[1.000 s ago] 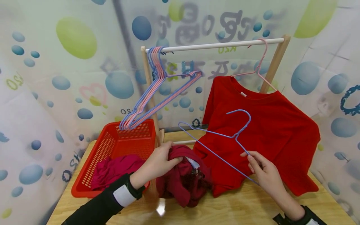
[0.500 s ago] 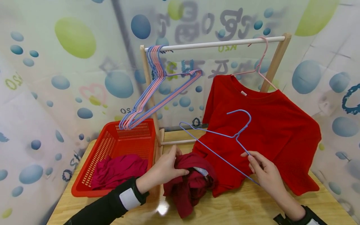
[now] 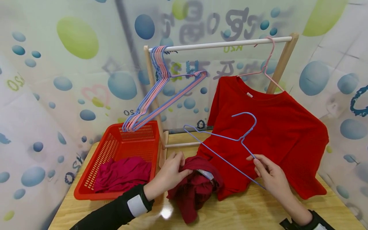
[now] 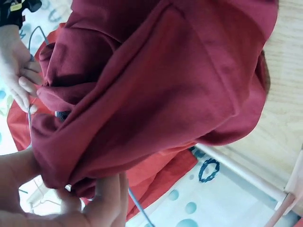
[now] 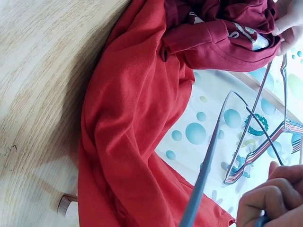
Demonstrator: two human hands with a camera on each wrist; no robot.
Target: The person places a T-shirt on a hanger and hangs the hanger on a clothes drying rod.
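Note:
My left hand (image 3: 172,172) pinches the edge of a bunched dark red shirt (image 3: 195,195), which hangs in folds low over the table. In the left wrist view the shirt (image 4: 156,90) fills the middle, with thumb and fingers gripping its edge. A whitish print shows on the shirt (image 5: 213,42) in the right wrist view. My right hand (image 3: 268,171) holds a blue wire hanger (image 3: 221,158) by its right shoulder, hook up, its left end reaching toward the shirt. Behind the hanger, a bright red shirt (image 3: 267,127) hangs on a pink hanger (image 3: 265,68).
A rack with a white rail (image 3: 215,45) stands at the back. Several blue and pink hangers (image 3: 161,83) hang at its left end. Below them, a red plastic basket (image 3: 115,147) holds a magenta cloth (image 3: 123,174). Everything stands on a wooden table (image 3: 230,217).
My left hand has shifted a little to the right with the dark red shirt, whose lower fold now hangs further down. My right hand and the blue hanger have stayed nearly still.

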